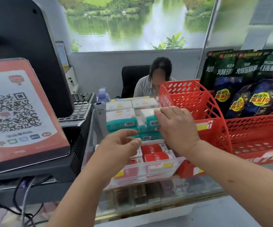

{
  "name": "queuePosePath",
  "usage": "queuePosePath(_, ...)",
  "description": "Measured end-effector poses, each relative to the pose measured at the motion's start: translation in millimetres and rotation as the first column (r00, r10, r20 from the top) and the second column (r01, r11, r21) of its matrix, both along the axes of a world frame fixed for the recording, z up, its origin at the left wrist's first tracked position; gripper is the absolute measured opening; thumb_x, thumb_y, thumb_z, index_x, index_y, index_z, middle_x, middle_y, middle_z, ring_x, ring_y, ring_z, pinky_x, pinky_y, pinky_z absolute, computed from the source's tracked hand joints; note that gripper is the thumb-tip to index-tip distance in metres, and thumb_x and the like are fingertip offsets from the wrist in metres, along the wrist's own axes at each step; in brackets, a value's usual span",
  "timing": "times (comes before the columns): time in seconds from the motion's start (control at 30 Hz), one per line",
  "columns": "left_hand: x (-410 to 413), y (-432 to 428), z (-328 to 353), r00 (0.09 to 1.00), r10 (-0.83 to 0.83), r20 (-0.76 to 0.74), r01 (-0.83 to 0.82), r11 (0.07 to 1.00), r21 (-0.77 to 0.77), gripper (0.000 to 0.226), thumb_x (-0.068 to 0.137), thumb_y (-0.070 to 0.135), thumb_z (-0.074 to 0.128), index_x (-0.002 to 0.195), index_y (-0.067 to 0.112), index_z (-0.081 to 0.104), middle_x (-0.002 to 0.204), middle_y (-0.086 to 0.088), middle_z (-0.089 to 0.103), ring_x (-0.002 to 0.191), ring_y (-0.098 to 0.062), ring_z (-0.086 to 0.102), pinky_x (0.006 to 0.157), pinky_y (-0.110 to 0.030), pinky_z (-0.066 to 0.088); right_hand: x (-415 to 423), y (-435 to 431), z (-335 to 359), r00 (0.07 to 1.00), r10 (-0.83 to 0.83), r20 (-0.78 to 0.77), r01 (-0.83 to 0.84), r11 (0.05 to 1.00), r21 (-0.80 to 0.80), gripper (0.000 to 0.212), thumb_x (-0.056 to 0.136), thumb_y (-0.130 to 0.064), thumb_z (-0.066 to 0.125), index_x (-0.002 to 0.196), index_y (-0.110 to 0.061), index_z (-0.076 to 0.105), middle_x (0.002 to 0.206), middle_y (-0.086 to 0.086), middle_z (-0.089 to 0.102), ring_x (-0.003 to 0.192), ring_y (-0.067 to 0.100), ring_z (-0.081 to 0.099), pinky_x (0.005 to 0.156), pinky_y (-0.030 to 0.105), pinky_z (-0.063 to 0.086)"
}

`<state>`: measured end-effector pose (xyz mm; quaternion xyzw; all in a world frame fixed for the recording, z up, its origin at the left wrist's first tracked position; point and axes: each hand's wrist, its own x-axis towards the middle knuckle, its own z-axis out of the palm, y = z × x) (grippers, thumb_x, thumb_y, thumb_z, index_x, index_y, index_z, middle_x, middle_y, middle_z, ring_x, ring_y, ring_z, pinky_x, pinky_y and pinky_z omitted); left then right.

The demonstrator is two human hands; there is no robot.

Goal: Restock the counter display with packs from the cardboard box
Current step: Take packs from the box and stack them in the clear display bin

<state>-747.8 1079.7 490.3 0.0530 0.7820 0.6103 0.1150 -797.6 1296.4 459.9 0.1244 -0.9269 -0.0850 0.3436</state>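
though half hidden, teal pack point(150, 119) in fingers of right hand point(176, 126); left hand point(121, 145) slack

shop counter | QR payment sign point(16, 110) | till keyboard point(80, 107) | snack racks point(214, 115)

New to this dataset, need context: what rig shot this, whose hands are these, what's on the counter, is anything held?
No robot: one wide-angle camera on a person's head looks down at their own bare hands. The right hand grips a teal-and-white pack at the upper tier of a clear display; red packs lie in the tier below. The left hand hovers, fingers loosely curled, holding nothing. A red basket rack stands to the right, a QR-code sign to the left. The cardboard box is not in view.
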Motion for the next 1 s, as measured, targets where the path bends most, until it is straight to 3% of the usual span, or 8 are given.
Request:
queuePosePath(0.13,-9.8,-6.7,-3.4,0.999,-0.022,-0.026,0.021,0.999,-0.030,0.024,0.090,0.037,0.065,0.113,0.038,0.065,0.093,0.021,0.072,0.093,-0.012,0.070,0.087,-0.043,0.056,-31.7,-8.8,-0.4,0.993,-0.099,0.067,0.096,0.994,0.045,0.033,0.086,-0.019,0.063,0.119,-0.014,0.060,0.111,0.005,0.066,0.100,0.030,0.060,0.077,0.042,0.044)
queuePosePath(0.3,-15.2,-10.7,-10.5,0.999,-0.026,-0.022,0.025,0.998,-0.060,0.020,0.089,0.037,0.066,0.109,0.040,0.065,0.095,0.021,0.071,0.092,-0.009,0.069,0.086,-0.042,0.057,-54.3,-13.4,-13.6,0.995,-0.085,0.058,0.082,0.995,0.062,0.037,0.085,-0.018,0.064,0.122,-0.013,0.062,0.108,0.006,0.067,0.101,0.032,0.060,0.079,0.042,0.043)
queuePosePath(0.47,-19.2,-12.9,-17.7,0.999,-0.036,0.006,0.036,0.996,-0.077,0.019,0.090,0.035,0.066,0.108,0.041,0.066,0.097,0.018,0.071,0.091,-0.008,0.070,0.084,-0.041,0.057,-57.3,-15.7,-29.8,0.990,-0.075,0.120,0.067,0.996,0.065,0.052,0.087,-0.022,0.067,0.135,-0.010,0.053,0.128,0.010,0.061,0.118,0.035,0.055,0.087,0.047,0.046)
queuePosePath(0.6,-17.7,-11.9,-18.6,0.999,-0.038,0.024,0.040,0.997,-0.067,0.021,0.090,0.035,0.065,0.110,0.040,0.065,0.098,0.018,0.071,0.093,-0.010,0.070,0.081,-0.042,0.059,-51.6,-17.7,-32.4,0.988,-0.064,0.142,0.058,0.997,0.041,0.050,0.090,-0.025,0.063,0.136,-0.009,0.052,0.132,0.011,0.059,0.120,0.034,0.054,0.090,0.048,0.047)
queuePosePath(0.9,-2.5,-8.7,-15.6,0.991,-0.127,-0.041,0.129,0.991,0.033,0.017,0.091,0.027,0.065,0.105,0.035,0.068,0.089,0.015,0.072,0.086,-0.008,0.070,0.077,-0.036,0.061,43.6,-27.6,-17.4,0.997,-0.039,0.059,0.052,0.972,-0.228,0.040,0.096,-0.022,0.051,0.133,-0.008,0.055,0.134,0.012,0.057,0.124,0.031,0.051,0.100,0.046,0.045)
queuePosePath(1.0,11.5,-8.1,-25.3,0.982,-0.189,-0.028,0.188,0.982,-0.015,0.015,0.090,0.033,0.065,0.104,0.037,0.068,0.095,0.015,0.071,0.088,-0.007,0.069,0.078,-0.035,0.060,88.7,-35.0,-29.5,0.997,-0.014,0.077,0.036,0.956,-0.290,0.038,0.096,-0.020,0.050,0.130,-0.007,0.059,0.132,0.011,0.058,0.124,0.030,0.052,0.102,0.045,0.044)
